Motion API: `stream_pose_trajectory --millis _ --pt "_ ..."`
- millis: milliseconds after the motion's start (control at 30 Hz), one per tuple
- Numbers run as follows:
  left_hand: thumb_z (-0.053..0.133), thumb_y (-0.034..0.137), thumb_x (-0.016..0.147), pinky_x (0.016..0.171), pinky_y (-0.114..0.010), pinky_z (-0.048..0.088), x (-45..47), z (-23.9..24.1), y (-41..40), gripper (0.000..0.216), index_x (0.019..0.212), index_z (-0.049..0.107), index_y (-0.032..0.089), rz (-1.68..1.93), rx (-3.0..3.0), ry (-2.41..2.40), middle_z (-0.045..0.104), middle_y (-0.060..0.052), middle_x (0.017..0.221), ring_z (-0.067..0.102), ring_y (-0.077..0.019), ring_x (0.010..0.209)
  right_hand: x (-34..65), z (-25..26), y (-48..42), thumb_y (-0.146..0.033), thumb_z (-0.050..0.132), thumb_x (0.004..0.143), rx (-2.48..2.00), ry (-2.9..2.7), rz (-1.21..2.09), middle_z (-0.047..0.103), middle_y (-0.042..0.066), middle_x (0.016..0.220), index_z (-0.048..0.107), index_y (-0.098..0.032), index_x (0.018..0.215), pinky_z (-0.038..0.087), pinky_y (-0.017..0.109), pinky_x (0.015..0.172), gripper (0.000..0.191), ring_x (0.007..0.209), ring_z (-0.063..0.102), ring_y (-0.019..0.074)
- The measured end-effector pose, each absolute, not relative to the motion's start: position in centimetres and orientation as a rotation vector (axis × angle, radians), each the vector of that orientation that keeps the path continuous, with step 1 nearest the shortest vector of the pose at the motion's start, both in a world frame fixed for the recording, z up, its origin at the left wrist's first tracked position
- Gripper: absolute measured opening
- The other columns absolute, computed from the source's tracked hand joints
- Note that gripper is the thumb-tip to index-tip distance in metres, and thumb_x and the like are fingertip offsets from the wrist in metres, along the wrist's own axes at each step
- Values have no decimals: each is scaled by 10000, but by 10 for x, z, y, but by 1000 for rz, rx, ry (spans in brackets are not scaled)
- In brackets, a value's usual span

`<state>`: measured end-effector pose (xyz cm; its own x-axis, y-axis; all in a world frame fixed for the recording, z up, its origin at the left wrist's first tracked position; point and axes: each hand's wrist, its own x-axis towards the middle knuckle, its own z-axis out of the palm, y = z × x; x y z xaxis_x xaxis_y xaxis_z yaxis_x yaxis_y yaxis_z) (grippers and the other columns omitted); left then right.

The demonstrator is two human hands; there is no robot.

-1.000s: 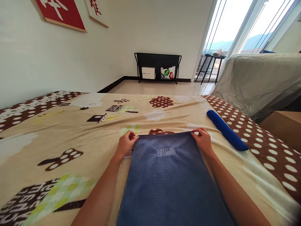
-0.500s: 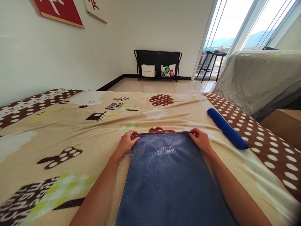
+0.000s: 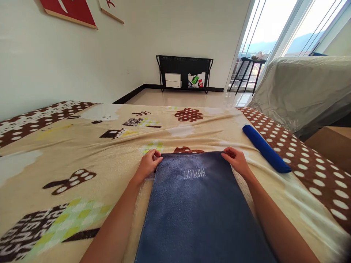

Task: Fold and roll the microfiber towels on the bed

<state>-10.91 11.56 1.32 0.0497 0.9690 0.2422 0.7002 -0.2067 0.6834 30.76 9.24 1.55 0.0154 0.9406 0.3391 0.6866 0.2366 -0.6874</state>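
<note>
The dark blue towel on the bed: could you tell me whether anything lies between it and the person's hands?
Nothing visible does. The left hand and right hand already pinch the far corners of the dark blue towel. The rolled blue towel lies apart, to the right on the blanket.

Two blue towels were on the bed: one flat towel [image 3: 200, 204] spread near the middle, and one rolled towel [image 3: 265, 148] lying to the right on the blanket [image 3: 82, 146], of which there was one. Two hands were in view, the left hand [image 3: 148, 165] and the right hand [image 3: 237, 160], each at a far corner of the flat towel. Far off stood one black rack [image 3: 184, 73] holding two white boxes [image 3: 172, 80] and one bag [image 3: 196, 80], one small table [image 3: 248, 71] farther right, and two wall hangings [image 3: 68, 11] at the far left.
</note>
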Motion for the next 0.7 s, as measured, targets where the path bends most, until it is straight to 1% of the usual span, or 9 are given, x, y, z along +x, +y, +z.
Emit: stream_pose_trajectory --millis 67,133,200,267,333,433,500,600,700 --pt "596 416 750 702 -308 434 -109 14 116 200 806 571 226 992 1956 1681 612 -2 825 529 -170 699 310 13 94 -509 568 806 -1526 -1778 460 639 0 659 628 -212 771 411 268 580 306 597 562 153" --pt "601 429 748 790 -326 435 -109 15 116 208 801 580 229 1026 1966 1680 625 -16 872 545 -195 806 314 8 96 -472 573 786 -1571 -1777 452 650 3 643 625 -216 728 411 278 588 267 594 577 163" --pt "602 447 754 860 -336 425 -109 17 116 221 811 593 234 1041 1974 1667 636 -21 900 557 -212 898 318 4 99 -450 555 790 -1626 -1734 402 661 9 650 633 -218 744 414 293 612 248 598 592 172" --pt "597 461 764 877 -334 427 -107 17 116 235 836 605 238 1044 1968 1657 647 -19 909 575 -215 936 320 0 101 -448 540 804 -1665 -1691 346 669 16 663 645 -219 780 419 305 636 254 606 601 178" --pt "585 463 775 842 -322 443 -105 17 117 237 841 602 236 1042 1947 1665 657 -18 893 599 -208 907 321 -3 103 -458 543 808 -1682 -1680 308 676 22 683 655 -220 800 424 311 648 263 616 601 181" --pt "583 438 770 736 -304 453 -100 14 119 208 797 580 232 1028 1907 1705 658 -9 807 612 -190 774 320 -7 105 -470 551 816 -1682 -1703 270 695 35 760 666 -221 814 440 316 675 274 663 601 180" --pt "591 410 755 695 -298 444 -97 11 122 179 770 573 233 1018 1891 1736 651 -3 757 606 -185 724 319 -9 107 -469 559 840 -1683 -1723 249 691 37 802 668 -210 832 454 318 704 281 694 597 168" --pt "587 387 754 687 -295 436 -94 7 124 154 761 567 234 1027 1876 1771 647 -1 742 603 -182 710 319 -13 109 -467 584 892 -1703 -1732 226 660 15 799 657 -175 871 476 320 742 302 709 589 137" --pt "559 396 787 699 -298 439 -93 7 124 163 786 552 234 1061 1861 1789 654 -4 778 595 -171 694 320 -15 110 -477 582 927 -1735 -1715 204 638 -4 789 643 -159 894 493 321 755 326 716 592 124"
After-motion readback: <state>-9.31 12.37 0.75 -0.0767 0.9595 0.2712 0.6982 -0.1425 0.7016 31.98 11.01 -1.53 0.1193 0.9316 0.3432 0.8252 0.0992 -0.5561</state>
